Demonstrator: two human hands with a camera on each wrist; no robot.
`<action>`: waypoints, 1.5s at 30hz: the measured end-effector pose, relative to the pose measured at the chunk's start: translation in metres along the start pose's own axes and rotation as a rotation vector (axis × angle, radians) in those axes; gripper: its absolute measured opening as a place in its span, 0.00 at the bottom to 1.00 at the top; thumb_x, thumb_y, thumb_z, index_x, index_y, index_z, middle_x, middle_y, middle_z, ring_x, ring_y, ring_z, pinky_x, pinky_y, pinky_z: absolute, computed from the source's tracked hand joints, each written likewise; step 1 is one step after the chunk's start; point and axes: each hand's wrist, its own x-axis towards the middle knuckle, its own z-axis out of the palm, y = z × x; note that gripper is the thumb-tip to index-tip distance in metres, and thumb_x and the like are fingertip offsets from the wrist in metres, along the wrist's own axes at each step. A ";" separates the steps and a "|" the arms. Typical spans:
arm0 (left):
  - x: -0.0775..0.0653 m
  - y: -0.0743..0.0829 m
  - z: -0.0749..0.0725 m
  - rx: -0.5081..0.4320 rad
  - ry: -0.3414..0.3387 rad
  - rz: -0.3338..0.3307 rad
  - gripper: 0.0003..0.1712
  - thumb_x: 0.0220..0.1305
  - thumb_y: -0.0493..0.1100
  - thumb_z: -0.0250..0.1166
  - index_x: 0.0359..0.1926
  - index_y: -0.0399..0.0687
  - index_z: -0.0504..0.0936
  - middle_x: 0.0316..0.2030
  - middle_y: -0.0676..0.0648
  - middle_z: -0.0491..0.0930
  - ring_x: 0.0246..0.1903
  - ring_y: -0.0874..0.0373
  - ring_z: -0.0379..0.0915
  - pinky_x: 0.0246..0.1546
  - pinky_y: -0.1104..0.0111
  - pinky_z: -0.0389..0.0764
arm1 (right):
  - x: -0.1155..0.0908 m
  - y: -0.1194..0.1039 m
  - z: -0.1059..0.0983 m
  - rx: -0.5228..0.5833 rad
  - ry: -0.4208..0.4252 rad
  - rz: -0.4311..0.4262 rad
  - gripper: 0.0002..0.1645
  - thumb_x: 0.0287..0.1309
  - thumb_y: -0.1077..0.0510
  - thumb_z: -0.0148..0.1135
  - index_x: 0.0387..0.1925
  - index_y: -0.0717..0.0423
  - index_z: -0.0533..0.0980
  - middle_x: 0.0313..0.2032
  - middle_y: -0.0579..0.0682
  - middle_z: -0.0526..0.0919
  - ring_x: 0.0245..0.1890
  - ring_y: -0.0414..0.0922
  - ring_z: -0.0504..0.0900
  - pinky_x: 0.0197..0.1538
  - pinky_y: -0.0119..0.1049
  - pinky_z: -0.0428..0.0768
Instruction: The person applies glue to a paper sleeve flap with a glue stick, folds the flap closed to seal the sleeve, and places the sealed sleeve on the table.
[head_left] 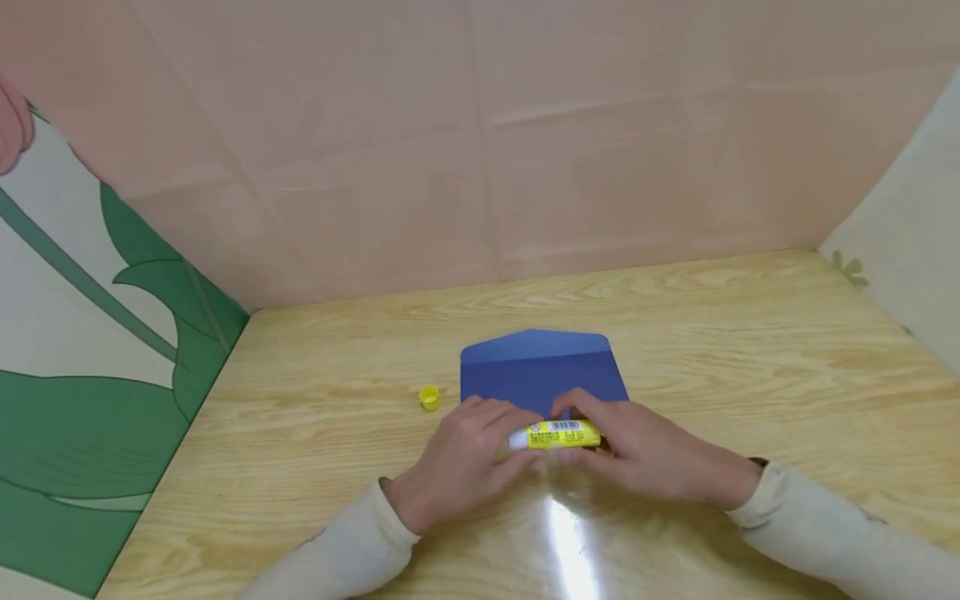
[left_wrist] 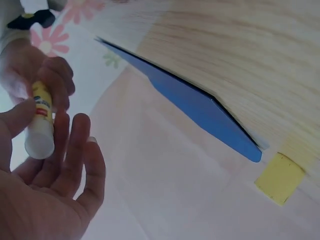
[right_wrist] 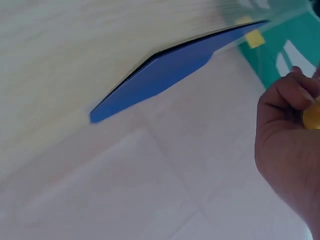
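Note:
A yellow glue stick (head_left: pixel 564 434) with a white end lies sideways between both hands, above the near part of a blue envelope (head_left: pixel 540 379). My left hand (head_left: pixel 468 450) holds it at the white end, thumb on one side and fingers on the other. At the yellow end, my right hand (head_left: pixel 648 446) grips it between thumb and curled fingers. In the left wrist view the white end of the glue stick (left_wrist: pixel 40 142) faces the camera. The right wrist view shows only a bit of its yellow end (right_wrist: pixel 312 116). The envelope's flap is unfolded, pointing away from me.
A small yellow cap (head_left: pixel 430 398) stands on the wooden table (head_left: pixel 322 417), left of the envelope. Behind the table hangs a pinkish sheet (head_left: pixel 480 167). A leaf-patterned panel (head_left: pixel 82 433) borders the left side, and a pale one (head_left: pixel 915 242) the right.

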 end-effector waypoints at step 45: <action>0.002 -0.003 -0.003 -0.016 0.060 -0.152 0.18 0.52 0.49 0.78 0.44 0.51 0.88 0.38 0.55 0.89 0.36 0.65 0.83 0.40 0.70 0.78 | 0.001 0.016 -0.014 0.008 0.171 -0.061 0.21 0.57 0.58 0.72 0.50 0.40 0.74 0.33 0.32 0.81 0.29 0.29 0.77 0.24 0.26 0.73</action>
